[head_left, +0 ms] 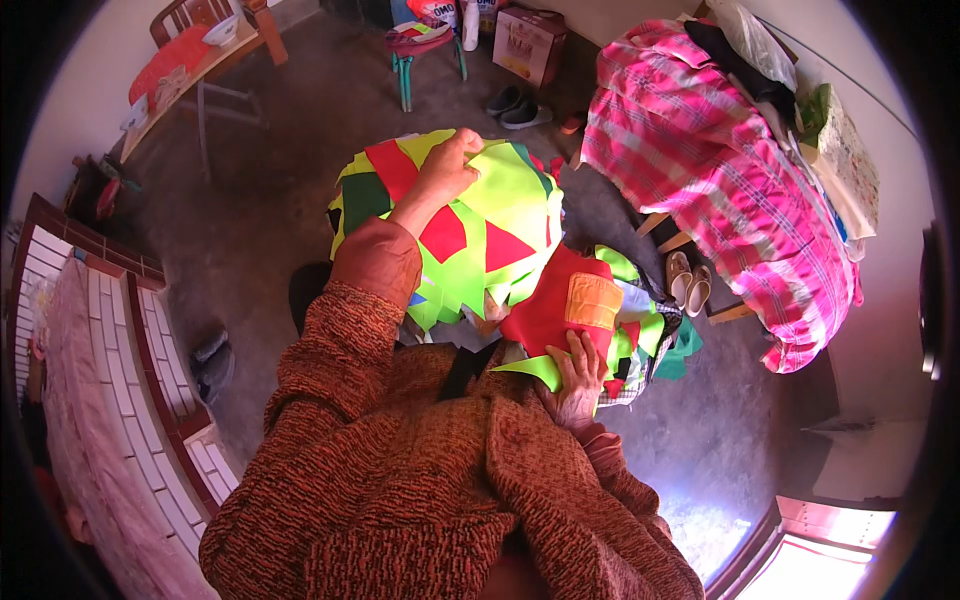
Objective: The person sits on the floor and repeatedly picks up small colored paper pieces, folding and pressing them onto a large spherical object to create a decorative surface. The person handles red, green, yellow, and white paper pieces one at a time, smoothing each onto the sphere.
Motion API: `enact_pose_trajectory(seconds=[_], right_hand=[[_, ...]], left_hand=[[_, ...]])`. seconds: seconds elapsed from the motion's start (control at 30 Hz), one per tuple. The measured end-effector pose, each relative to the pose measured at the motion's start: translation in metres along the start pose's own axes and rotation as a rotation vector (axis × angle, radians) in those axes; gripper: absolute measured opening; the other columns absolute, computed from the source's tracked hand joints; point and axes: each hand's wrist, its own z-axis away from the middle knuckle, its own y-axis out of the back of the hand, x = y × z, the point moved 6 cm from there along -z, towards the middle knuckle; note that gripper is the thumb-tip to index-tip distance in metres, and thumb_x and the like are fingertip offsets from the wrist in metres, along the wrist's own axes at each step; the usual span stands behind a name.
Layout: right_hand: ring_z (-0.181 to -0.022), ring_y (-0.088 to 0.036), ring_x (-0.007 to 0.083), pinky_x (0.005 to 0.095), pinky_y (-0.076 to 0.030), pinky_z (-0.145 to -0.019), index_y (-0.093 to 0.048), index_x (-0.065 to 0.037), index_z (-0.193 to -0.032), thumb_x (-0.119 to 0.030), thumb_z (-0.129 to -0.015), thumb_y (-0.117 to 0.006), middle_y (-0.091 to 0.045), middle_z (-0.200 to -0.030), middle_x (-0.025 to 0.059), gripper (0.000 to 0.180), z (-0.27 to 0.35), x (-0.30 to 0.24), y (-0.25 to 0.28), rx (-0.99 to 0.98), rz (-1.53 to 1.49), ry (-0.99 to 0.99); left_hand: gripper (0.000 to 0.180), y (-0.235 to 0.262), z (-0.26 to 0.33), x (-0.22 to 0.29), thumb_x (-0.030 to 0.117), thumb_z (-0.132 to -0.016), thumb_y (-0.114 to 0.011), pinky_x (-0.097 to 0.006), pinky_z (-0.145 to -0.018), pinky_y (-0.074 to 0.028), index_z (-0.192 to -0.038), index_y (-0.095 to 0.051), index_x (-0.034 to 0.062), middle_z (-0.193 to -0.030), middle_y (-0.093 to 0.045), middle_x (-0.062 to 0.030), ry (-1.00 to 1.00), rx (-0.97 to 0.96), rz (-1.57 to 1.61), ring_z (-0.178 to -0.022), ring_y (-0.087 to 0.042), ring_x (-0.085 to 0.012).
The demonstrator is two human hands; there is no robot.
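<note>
A rounded heap of cloth scraps [520, 205], mostly yellow-green with red and dark green pieces, lies in front of me. My left hand [448, 170] reaches across its top, its fingers curled closed at the edge of a yellow-green cloth piece [495, 170]. To the right, a checked bag [655, 345] holds more scraps. A red cloth piece [545, 300] and a smaller orange piece [594, 301] lie over its near side. My right hand [578, 380] rests on these scraps, fingers stretched out, beside a pointed yellow-green strip [530, 371].
A pink plaid cover [700, 150] drapes over furniture at the right, with beige shoes [688, 282] near it. Farther off are a green-legged stool [405, 75], a cardboard box [527, 45] and dark shoes [520, 108]. A wooden table [190, 85] with bowls stands far left.
</note>
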Motion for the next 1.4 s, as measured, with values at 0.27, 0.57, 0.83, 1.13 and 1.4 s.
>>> enact_pose_trajectory(seconds=[0.27, 0.57, 0.83, 1.13, 1.4], right_hand=[[-0.129, -0.04, 0.0314, 0.0474, -0.029, -0.103, -0.063, -0.016, -0.112, -0.04, -0.072, -0.07, -0.048, -0.135, 0.011, 0.048, -0.002, -0.004, 0.003, 0.022, 0.024, 0.007], [-0.13, -0.039, 0.0279, 0.0531, -0.026, -0.104, -0.062, -0.015, -0.113, -0.03, -0.063, -0.076, -0.048, -0.135, 0.0092, 0.054, -0.003, -0.004, 0.005, 0.011, -0.004, 0.0], [-0.126, -0.045, 0.0291, 0.0472, -0.03, -0.104, -0.061, -0.011, -0.113, -0.039, -0.07, -0.071, -0.052, -0.131, 0.011, 0.052, -0.003, -0.001, 0.006, 0.037, -0.021, 0.004], [-0.123, -0.046, 0.0317, 0.0456, -0.031, -0.102, -0.057, -0.008, -0.118, -0.05, -0.079, -0.064, -0.055, -0.125, 0.0125, 0.058, -0.002, 0.015, 0.008, 0.12, -0.284, -0.051], [-0.114, -0.05, 0.034, 0.0436, -0.031, -0.102, -0.048, -0.004, -0.127, -0.059, -0.082, -0.057, -0.055, -0.121, 0.0162, 0.071, 0.011, 0.034, -0.003, 0.12, -0.614, -0.29]], left_hand=[[0.029, 0.008, 0.022, 0.011, -0.006, -0.071, -0.064, -0.033, -0.076, -0.05, -0.096, -0.06, 0.0071, -0.093, -0.064, -0.0078, -0.117, 0.229, -0.25, -0.088, -0.062, -0.0221], [0.027, -0.075, 0.097, 0.101, 0.0, -0.065, -0.071, -0.039, -0.075, -0.049, -0.087, -0.057, 0.0075, -0.088, -0.065, -0.0093, -0.4, 0.047, 0.112, -0.085, -0.062, -0.0317], [0.032, -0.141, 0.154, 0.075, 0.001, -0.07, -0.072, -0.038, -0.078, -0.048, -0.096, -0.053, 0.0037, -0.094, -0.062, -0.012, -0.31, -0.367, 0.116, -0.089, -0.061, -0.0307], [0.035, -0.14, 0.169, 0.079, 0.0, -0.068, -0.072, -0.034, -0.086, -0.049, -0.1, -0.058, 0.0019, -0.1, -0.064, -0.0116, -0.289, -0.556, 0.189, -0.096, -0.063, -0.0278], [0.045, -0.137, 0.177, 0.106, 0.003, -0.065, -0.073, -0.036, -0.096, -0.044, -0.108, -0.065, 0.0157, -0.118, -0.059, -0.0055, -0.456, -0.597, 0.094, -0.111, -0.056, -0.0247]])
